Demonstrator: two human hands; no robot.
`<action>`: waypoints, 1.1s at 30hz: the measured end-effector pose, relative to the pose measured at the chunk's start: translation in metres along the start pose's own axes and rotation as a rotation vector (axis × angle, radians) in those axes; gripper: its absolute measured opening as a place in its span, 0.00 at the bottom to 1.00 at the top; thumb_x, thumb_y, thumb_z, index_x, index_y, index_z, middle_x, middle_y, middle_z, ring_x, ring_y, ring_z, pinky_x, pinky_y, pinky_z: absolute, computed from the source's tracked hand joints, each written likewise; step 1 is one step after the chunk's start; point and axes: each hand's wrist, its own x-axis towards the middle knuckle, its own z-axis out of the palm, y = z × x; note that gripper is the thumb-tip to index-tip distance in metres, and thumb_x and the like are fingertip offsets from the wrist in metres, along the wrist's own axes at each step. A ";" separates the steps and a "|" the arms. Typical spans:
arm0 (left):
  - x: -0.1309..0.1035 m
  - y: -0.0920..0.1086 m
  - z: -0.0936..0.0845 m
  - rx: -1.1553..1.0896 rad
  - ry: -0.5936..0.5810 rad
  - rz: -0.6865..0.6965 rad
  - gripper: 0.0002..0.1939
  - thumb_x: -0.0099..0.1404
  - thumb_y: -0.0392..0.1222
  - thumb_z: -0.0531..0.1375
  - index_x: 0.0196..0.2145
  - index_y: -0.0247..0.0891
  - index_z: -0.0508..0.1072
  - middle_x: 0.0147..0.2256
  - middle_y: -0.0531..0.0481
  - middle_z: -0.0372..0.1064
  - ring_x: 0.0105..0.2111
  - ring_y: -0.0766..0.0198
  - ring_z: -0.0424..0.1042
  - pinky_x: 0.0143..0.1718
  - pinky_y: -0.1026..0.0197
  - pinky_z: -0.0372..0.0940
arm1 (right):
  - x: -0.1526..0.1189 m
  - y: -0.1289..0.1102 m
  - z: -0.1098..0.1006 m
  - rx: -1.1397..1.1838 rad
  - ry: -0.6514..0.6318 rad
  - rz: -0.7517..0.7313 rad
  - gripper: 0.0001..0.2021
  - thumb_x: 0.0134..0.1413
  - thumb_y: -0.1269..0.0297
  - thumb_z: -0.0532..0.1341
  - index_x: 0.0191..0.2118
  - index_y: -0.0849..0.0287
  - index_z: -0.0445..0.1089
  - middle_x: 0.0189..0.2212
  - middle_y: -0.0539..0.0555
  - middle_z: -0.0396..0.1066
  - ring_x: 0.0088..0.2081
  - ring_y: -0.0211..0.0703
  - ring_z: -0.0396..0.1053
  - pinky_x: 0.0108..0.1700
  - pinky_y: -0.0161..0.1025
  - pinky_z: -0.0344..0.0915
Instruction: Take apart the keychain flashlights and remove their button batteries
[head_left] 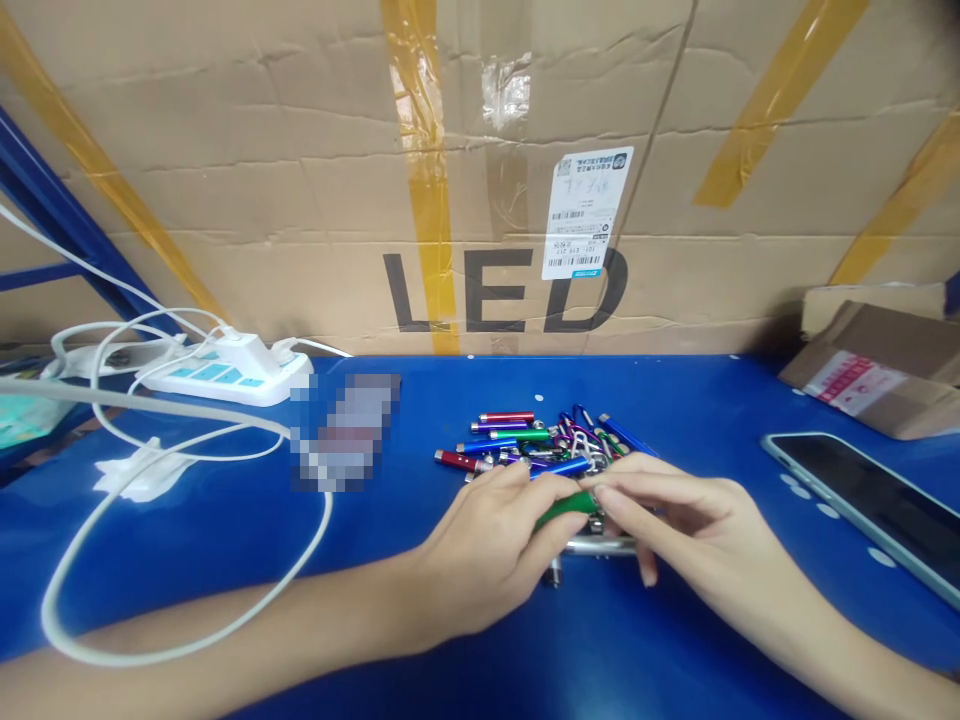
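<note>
Green metal shows between the hands: a slim green tube (568,509) pinched by my left grip (487,545), thumb against fingers; it lies roughly crosswise over the blue surface (675,650), its right end tilted slightly upward, toward my right grip (694,515); that thumb and index finger meet at the tube's end, though from here I cannot tell whether they clamp it; a silver tube (592,546) sits just below, its right end hidden; behind lies a heap of coloured tubes (562,468); rightward, a phone (877,500) is cut off; leftward, a pixelated patch (352,430) defeats me.
</note>
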 end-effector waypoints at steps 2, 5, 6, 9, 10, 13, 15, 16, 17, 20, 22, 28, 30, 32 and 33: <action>-0.001 0.002 0.001 0.049 0.025 0.021 0.15 0.73 0.43 0.44 0.42 0.36 0.68 0.31 0.47 0.71 0.32 0.59 0.68 0.34 0.58 0.64 | -0.002 -0.001 0.005 0.048 0.043 -0.026 0.06 0.51 0.61 0.64 0.31 0.56 0.78 0.30 0.54 0.70 0.21 0.33 0.66 0.14 0.26 0.68; -0.003 0.002 0.004 0.179 0.062 0.101 0.16 0.73 0.43 0.42 0.40 0.36 0.67 0.29 0.47 0.68 0.30 0.58 0.65 0.32 0.58 0.61 | -0.006 -0.002 0.012 0.104 0.114 -0.065 0.04 0.49 0.64 0.66 0.30 0.56 0.78 0.28 0.53 0.69 0.19 0.33 0.66 0.13 0.27 0.67; -0.003 0.002 0.005 0.222 0.065 0.136 0.17 0.73 0.42 0.41 0.39 0.37 0.67 0.28 0.48 0.66 0.29 0.58 0.64 0.32 0.58 0.61 | -0.007 -0.002 0.014 0.110 0.127 -0.076 0.03 0.48 0.64 0.66 0.29 0.55 0.78 0.27 0.52 0.68 0.19 0.33 0.66 0.13 0.27 0.67; -0.003 0.001 0.006 0.305 0.022 0.225 0.19 0.73 0.37 0.37 0.37 0.38 0.67 0.26 0.48 0.63 0.26 0.57 0.61 0.28 0.58 0.58 | -0.008 -0.004 0.016 0.084 0.147 -0.091 0.04 0.49 0.64 0.65 0.28 0.55 0.78 0.24 0.51 0.65 0.19 0.33 0.65 0.13 0.28 0.67; -0.002 0.001 0.006 0.316 0.002 0.241 0.20 0.73 0.37 0.36 0.37 0.38 0.66 0.26 0.48 0.63 0.26 0.57 0.61 0.27 0.59 0.57 | -0.008 -0.004 0.016 0.069 0.149 -0.088 0.04 0.49 0.64 0.65 0.27 0.56 0.78 0.24 0.51 0.65 0.19 0.33 0.64 0.13 0.28 0.67; -0.001 0.001 0.004 0.301 -0.044 0.228 0.21 0.73 0.37 0.35 0.35 0.37 0.65 0.27 0.48 0.63 0.25 0.59 0.61 0.26 0.60 0.57 | -0.008 -0.006 0.014 0.045 0.153 -0.072 0.04 0.49 0.64 0.65 0.27 0.56 0.78 0.24 0.51 0.65 0.19 0.32 0.64 0.15 0.27 0.67; 0.001 0.001 0.002 0.273 -0.078 0.192 0.22 0.73 0.39 0.35 0.33 0.36 0.65 0.26 0.48 0.63 0.25 0.59 0.62 0.26 0.60 0.58 | -0.008 -0.007 0.013 0.043 0.148 -0.063 0.05 0.49 0.64 0.65 0.27 0.57 0.78 0.24 0.51 0.66 0.19 0.31 0.64 0.15 0.27 0.67; 0.001 0.001 0.002 0.260 -0.097 0.175 0.22 0.73 0.40 0.34 0.32 0.36 0.64 0.26 0.48 0.63 0.25 0.59 0.62 0.27 0.60 0.59 | -0.009 -0.007 0.013 0.042 0.141 -0.057 0.05 0.49 0.64 0.65 0.28 0.57 0.78 0.24 0.51 0.66 0.18 0.31 0.64 0.16 0.27 0.67; 0.001 0.001 0.002 0.245 -0.115 0.160 0.23 0.73 0.40 0.34 0.31 0.36 0.64 0.26 0.48 0.64 0.25 0.59 0.63 0.27 0.60 0.59 | -0.009 -0.007 0.013 0.039 0.135 -0.052 0.05 0.50 0.64 0.65 0.28 0.57 0.78 0.24 0.50 0.66 0.18 0.31 0.64 0.16 0.27 0.67; 0.002 0.001 0.001 0.203 -0.151 0.144 0.23 0.73 0.40 0.35 0.31 0.36 0.65 0.26 0.48 0.65 0.26 0.59 0.64 0.28 0.60 0.60 | -0.010 -0.007 0.013 0.023 0.122 -0.056 0.05 0.51 0.65 0.64 0.30 0.56 0.78 0.25 0.50 0.66 0.19 0.31 0.64 0.16 0.26 0.67; 0.002 0.000 0.000 0.178 -0.165 0.158 0.23 0.73 0.40 0.35 0.32 0.36 0.66 0.27 0.47 0.65 0.27 0.59 0.64 0.29 0.59 0.60 | -0.010 -0.008 0.012 0.018 0.119 -0.085 0.05 0.51 0.67 0.63 0.30 0.55 0.78 0.25 0.50 0.67 0.19 0.31 0.64 0.17 0.25 0.67; 0.001 -0.002 -0.002 0.063 -0.192 0.124 0.23 0.73 0.43 0.36 0.34 0.34 0.67 0.27 0.47 0.64 0.27 0.60 0.63 0.31 0.59 0.60 | -0.009 -0.012 0.009 -0.009 0.113 -0.217 0.10 0.51 0.74 0.62 0.33 0.53 0.79 0.26 0.50 0.68 0.20 0.31 0.66 0.17 0.25 0.68; 0.002 -0.002 -0.001 0.014 -0.164 0.061 0.21 0.73 0.43 0.38 0.32 0.36 0.66 0.28 0.48 0.64 0.28 0.60 0.63 0.31 0.58 0.60 | -0.007 -0.011 0.006 -0.021 0.118 -0.236 0.10 0.51 0.74 0.62 0.33 0.53 0.78 0.27 0.50 0.68 0.21 0.31 0.67 0.18 0.25 0.69; 0.002 -0.002 -0.001 -0.055 -0.110 -0.043 0.17 0.72 0.43 0.41 0.33 0.37 0.66 0.30 0.48 0.64 0.31 0.59 0.64 0.34 0.58 0.60 | -0.005 -0.009 0.002 -0.037 0.160 -0.247 0.09 0.51 0.73 0.62 0.34 0.53 0.78 0.27 0.50 0.68 0.20 0.30 0.67 0.19 0.25 0.69; 0.003 -0.002 0.000 -0.099 -0.082 -0.106 0.14 0.72 0.43 0.43 0.35 0.38 0.65 0.32 0.49 0.65 0.33 0.59 0.65 0.35 0.57 0.61 | -0.003 -0.008 0.000 -0.046 0.193 -0.250 0.08 0.51 0.72 0.63 0.34 0.53 0.78 0.27 0.50 0.68 0.20 0.30 0.66 0.19 0.25 0.68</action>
